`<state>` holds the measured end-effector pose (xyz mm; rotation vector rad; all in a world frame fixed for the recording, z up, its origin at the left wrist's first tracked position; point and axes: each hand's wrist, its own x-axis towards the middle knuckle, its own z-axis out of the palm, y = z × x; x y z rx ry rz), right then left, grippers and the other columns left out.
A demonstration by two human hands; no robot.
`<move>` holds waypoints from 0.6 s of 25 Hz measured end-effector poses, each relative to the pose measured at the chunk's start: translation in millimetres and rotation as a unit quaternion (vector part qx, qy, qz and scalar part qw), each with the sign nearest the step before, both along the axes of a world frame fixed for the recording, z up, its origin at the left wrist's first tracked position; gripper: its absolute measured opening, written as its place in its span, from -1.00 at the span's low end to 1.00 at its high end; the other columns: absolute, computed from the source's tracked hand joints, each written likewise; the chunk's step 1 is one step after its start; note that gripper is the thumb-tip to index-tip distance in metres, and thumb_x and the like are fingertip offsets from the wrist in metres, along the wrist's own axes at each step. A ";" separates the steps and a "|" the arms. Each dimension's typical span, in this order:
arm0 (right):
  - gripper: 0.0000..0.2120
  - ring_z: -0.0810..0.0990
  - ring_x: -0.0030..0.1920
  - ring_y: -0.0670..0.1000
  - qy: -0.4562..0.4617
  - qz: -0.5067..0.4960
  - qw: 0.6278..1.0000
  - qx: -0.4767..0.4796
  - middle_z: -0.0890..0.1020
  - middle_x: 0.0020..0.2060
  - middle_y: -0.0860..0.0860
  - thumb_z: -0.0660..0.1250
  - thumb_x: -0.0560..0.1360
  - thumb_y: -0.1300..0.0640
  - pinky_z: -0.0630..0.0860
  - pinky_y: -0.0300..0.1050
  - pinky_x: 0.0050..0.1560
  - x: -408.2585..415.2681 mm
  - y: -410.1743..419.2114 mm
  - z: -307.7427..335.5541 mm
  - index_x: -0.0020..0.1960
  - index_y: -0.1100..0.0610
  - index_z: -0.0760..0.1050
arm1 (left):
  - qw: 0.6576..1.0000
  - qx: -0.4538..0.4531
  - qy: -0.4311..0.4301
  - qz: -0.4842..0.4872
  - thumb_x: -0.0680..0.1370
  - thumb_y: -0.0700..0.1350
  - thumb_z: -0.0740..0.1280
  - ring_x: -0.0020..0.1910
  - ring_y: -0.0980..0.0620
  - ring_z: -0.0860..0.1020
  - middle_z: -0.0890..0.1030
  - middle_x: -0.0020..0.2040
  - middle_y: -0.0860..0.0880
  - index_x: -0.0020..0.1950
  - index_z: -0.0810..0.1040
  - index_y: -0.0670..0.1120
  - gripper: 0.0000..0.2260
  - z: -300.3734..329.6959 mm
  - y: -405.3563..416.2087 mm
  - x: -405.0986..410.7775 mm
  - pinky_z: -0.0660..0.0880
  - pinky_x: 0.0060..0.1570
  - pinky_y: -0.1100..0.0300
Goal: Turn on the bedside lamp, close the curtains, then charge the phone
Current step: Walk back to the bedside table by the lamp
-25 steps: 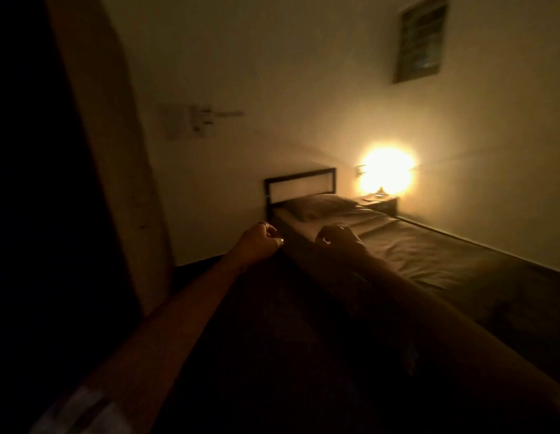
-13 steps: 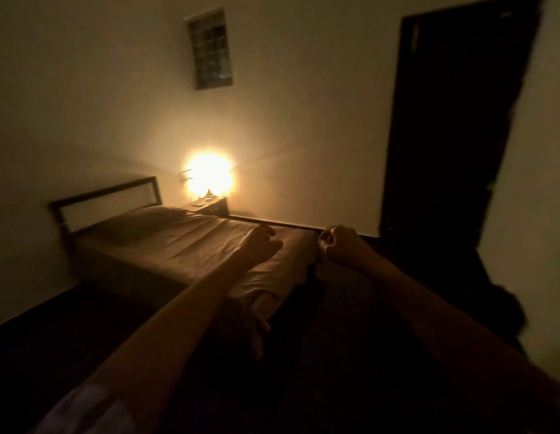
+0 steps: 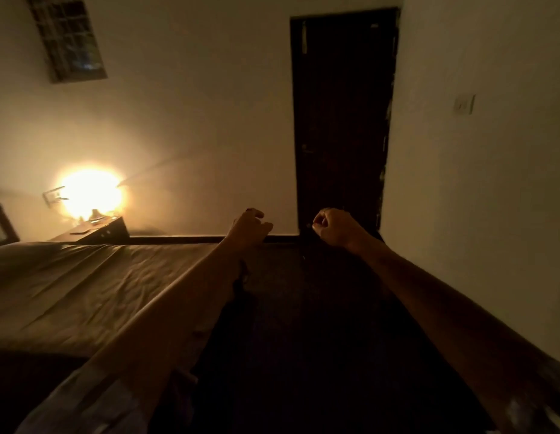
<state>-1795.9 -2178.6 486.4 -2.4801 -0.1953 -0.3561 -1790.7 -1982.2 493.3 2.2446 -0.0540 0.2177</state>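
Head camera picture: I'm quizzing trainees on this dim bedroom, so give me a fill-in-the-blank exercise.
1. The bedside lamp is switched ____.
2. The lamp stands on a nightstand beside the ____.
3. Both the left hand and right hand hold ____.
4. The dark door is ____.

Missing words: on; bed; nothing; closed
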 end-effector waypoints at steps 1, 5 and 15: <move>-0.80 0.61 0.01 0.10 -0.003 -0.010 1.000 0.008 0.64 0.02 0.16 0.28 0.51 0.15 0.53 -0.06 0.01 17.1 -3.7 0.2 0.09 0.20 0.54 | 1.000 -0.003 0.003 -0.001 0.52 -0.12 0.31 0.17 -0.18 0.54 0.53 0.24 -0.22 0.32 0.40 -0.20 -0.61 0.2 -0.9 21.1 0.47 0.17 0.03; -0.82 0.61 -0.02 0.12 0.014 -0.026 1.000 0.003 0.64 -0.02 0.16 0.29 0.50 0.14 0.57 0.04 0.07 74.8 -17.4 -17.5 0.04 0.19 0.55 | 1.000 -0.022 0.010 -0.009 0.53 -0.13 0.30 0.17 -0.20 0.54 0.54 0.23 -0.24 0.33 0.38 -0.22 -0.61 -7.7 -11.8 95.5 0.47 0.19 0.01; -0.79 0.50 -0.15 -0.05 0.016 -0.042 0.999 -0.010 0.60 -0.09 0.08 0.27 0.52 0.12 0.46 -0.15 -0.09 301.8 -114.5 -30.1 0.11 0.17 0.52 | 0.997 -0.067 -0.027 -0.017 0.53 -0.09 0.30 0.03 -0.13 0.58 0.52 0.25 -0.21 0.35 0.36 -0.19 -0.58 -24.3 -109.7 326.5 0.44 -0.15 0.16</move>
